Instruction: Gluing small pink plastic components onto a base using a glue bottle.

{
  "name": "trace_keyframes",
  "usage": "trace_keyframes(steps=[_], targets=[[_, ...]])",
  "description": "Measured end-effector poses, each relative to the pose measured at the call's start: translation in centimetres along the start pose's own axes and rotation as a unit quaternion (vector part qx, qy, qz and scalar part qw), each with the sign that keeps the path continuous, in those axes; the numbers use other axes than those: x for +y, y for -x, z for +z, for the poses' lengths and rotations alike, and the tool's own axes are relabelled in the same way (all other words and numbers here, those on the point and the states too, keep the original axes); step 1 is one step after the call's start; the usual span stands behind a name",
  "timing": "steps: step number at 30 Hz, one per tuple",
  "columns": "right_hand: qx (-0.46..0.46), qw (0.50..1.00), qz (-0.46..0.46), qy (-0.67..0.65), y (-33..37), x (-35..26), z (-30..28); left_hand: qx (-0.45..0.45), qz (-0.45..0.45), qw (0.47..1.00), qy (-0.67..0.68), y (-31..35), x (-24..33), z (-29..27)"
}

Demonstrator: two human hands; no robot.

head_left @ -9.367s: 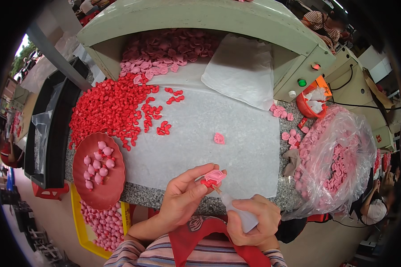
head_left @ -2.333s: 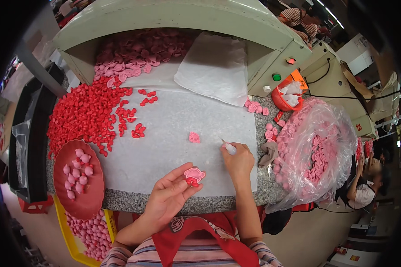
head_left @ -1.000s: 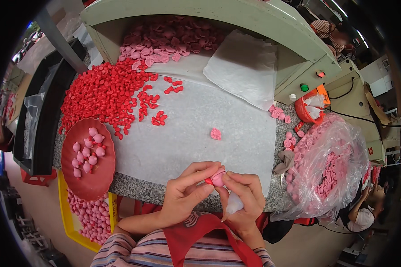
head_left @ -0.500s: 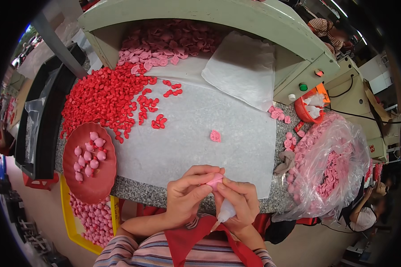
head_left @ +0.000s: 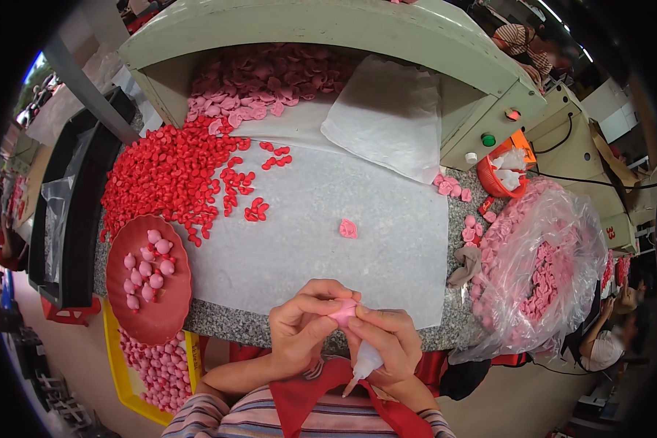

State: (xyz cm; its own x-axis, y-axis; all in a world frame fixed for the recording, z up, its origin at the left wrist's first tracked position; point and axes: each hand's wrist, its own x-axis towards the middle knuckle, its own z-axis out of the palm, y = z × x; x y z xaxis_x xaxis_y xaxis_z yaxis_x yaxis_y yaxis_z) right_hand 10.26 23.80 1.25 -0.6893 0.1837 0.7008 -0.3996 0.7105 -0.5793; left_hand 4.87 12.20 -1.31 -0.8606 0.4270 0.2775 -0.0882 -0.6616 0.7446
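Before my chest, both hands meet at a small soft pink piece (head_left: 344,312). My left hand (head_left: 299,330) pinches it between thumb and fingers. The fingertips of my right hand (head_left: 388,334) press on its other side. A translucent white squeeze bottle (head_left: 369,360) with a narrow tip is also tucked in my right hand, its tip pointing down toward my apron. Farther off, a lone crumpled pink piece (head_left: 348,228) lies on the white sheet (head_left: 299,219). Fingers hide part of the held piece.
Red bean-shaped pieces (head_left: 160,175) heap at the left, near a red dish (head_left: 150,321) of pink balls. A yellow bin (head_left: 128,390) stands below. Pink pieces (head_left: 270,77) fill the machine's opening (head_left: 299,29). At right are a plastic bag (head_left: 562,292) and an orange-red basket (head_left: 493,186).
The pink piece has turned a little between my fingertips, and more of it shows. The whole view has shifted slightly; both hands keep their hold.
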Motion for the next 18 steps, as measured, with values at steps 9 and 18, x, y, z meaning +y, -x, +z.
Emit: trace_keyframes(steps=[9,18], targets=[[-0.033,0.987,0.151,-0.041,-1.6,-0.3,-0.9,0.000,-0.042,0.999,0.009,0.0,0.5,-0.2],[-0.104,0.981,0.150,-0.067,-2.9,0.0,-1.2,0.007,-0.068,0.998,0.006,0.0,0.8,-0.3]])
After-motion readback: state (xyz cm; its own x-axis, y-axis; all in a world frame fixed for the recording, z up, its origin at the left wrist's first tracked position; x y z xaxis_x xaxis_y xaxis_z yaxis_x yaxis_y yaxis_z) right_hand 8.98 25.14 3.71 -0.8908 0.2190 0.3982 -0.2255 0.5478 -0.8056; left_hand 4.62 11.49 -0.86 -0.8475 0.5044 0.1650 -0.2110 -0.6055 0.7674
